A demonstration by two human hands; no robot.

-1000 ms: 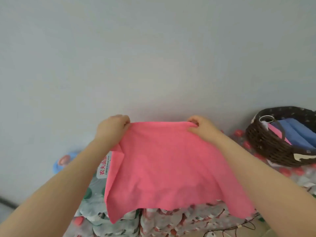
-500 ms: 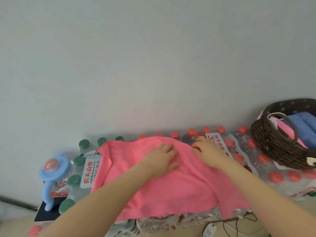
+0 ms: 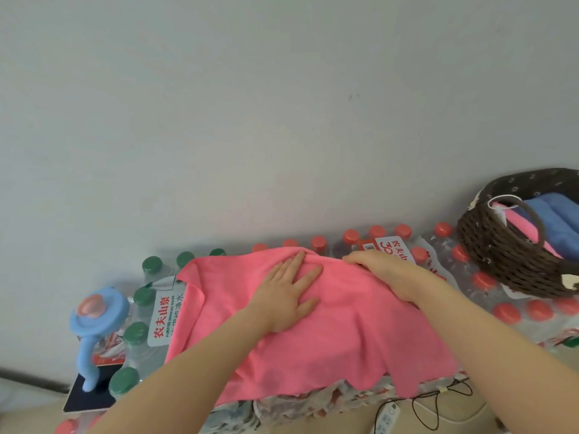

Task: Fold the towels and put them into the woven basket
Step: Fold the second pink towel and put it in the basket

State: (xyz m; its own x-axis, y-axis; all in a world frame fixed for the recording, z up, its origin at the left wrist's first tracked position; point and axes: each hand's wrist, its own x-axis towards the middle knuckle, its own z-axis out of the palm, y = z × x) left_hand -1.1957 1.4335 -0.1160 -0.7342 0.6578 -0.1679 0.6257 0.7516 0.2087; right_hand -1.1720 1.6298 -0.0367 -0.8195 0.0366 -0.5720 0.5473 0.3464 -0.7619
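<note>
My left hand (image 3: 286,294) lies flat on the pink towel (image 3: 329,324), with the fingers (image 3: 294,264) straight and spread apart, pressing down on the cloth. My right hand (image 3: 387,275) rests on the far edge of the same towel, a little to the right; its fingers bend down over the cloth, but I cannot tell if they pinch it or only rest there. The towel is spread out over packs of water bottles (image 3: 463,277) wrapped in plastic — there is no desk here, only bottles. Its near edge hangs down over the front of the packs, and the right corner droops lowest. Bottles with green caps (image 3: 135,332) stick out to the left of the towel, and bottles with red caps (image 3: 507,312) stick out behind it and to the right. The woven basket (image 3: 507,258) is dark brown and sits on the red-capped bottles at the far right, well apart from my hands. Inside it I see a folded blue towel (image 3: 560,220) and a folded pink one (image 3: 517,222) side by side. A blue plastic thing with a round top (image 3: 98,311) stands at the far left on a dark flat board (image 3: 89,399). A white power strip (image 3: 387,416) with a thin black cord (image 3: 438,402) lies on the floor below the towel — just past the hanging corner. A plain grey wall (image 3: 282,104) is behind it all.
</note>
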